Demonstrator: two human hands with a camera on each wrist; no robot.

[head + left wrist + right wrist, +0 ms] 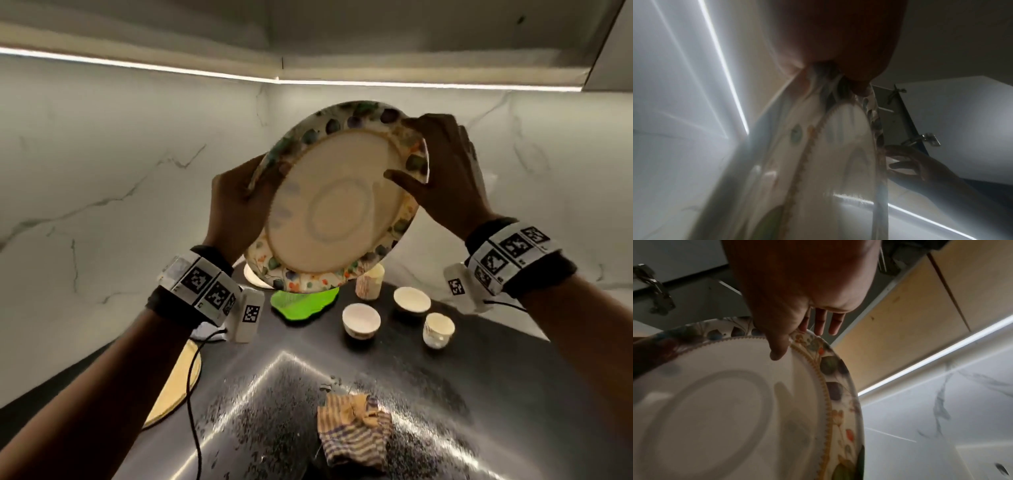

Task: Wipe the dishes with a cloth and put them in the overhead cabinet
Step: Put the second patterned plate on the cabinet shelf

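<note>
The left hand (236, 205) grips the left rim and the right hand (442, 171) clasps the upper right rim, thumb across the underside, of a large round ceramic plate with a floral-patterned border (329, 212). It is raised and tilted, underside toward the head camera, above the dark speckled tabletop (274, 411) and below the pale overhead cabinet (445, 41). Wiping looks finished for this plate, since the striped brown-and-cream cloth (352, 431) lies crumpled below; stowing is in hand. Next, level the plate and slide it onto the shelf, clearing the open door. Its underside is plain cream with a raised foot ring.
</note>
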